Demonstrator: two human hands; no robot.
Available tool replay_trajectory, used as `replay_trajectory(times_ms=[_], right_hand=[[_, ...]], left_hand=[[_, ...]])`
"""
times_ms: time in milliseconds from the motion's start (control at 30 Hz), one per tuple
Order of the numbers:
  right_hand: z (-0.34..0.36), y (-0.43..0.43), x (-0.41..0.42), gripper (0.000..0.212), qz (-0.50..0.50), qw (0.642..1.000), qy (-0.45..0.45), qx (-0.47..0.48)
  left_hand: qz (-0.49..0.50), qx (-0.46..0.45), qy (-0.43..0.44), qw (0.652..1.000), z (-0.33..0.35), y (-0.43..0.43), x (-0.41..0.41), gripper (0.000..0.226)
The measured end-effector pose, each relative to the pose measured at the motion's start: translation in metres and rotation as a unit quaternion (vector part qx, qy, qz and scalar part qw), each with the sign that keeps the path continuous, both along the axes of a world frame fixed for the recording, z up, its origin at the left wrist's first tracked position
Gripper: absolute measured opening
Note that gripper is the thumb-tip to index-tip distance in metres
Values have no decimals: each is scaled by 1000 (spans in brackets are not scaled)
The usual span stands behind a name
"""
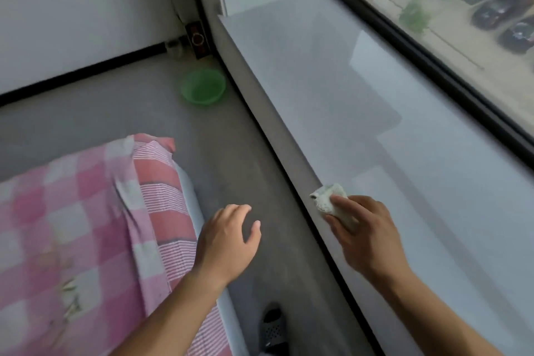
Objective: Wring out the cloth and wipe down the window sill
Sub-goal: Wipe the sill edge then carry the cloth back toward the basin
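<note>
My right hand (367, 237) grips a small bunched whitish cloth (328, 199) and holds it on the near front edge of the wide grey window sill (332, 81). The cloth's tip sticks out past my fingers toward the sill's edge. My left hand (228, 243) hovers over the grey floor between the bed and the sill, fingers relaxed and slightly curved, holding nothing.
A green basin (203, 86) sits on the floor at the far end by the sill's front wall. A bed with a pink checked cover (86, 225) fills the left. The dark window frame (433, 72) borders the sill on the right. A dark slipper (273, 326) shows below.
</note>
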State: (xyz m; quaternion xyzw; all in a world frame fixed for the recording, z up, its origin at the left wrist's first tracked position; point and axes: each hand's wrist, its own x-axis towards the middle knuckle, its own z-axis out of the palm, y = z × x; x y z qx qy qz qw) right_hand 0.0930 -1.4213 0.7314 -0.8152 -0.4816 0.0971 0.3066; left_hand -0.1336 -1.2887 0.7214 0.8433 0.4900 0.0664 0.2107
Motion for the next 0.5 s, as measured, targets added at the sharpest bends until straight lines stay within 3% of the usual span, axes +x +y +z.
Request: replay_trajectory(times_ms=[367, 500], right_hand=[[11, 263, -10, 29, 137, 989, -5, 54], [2, 365, -3, 31, 180, 982, -2, 59]], left_hand=[[115, 20, 12, 993, 11, 202, -30, 35], [162, -10, 41, 986, 3, 284, -31, 34]])
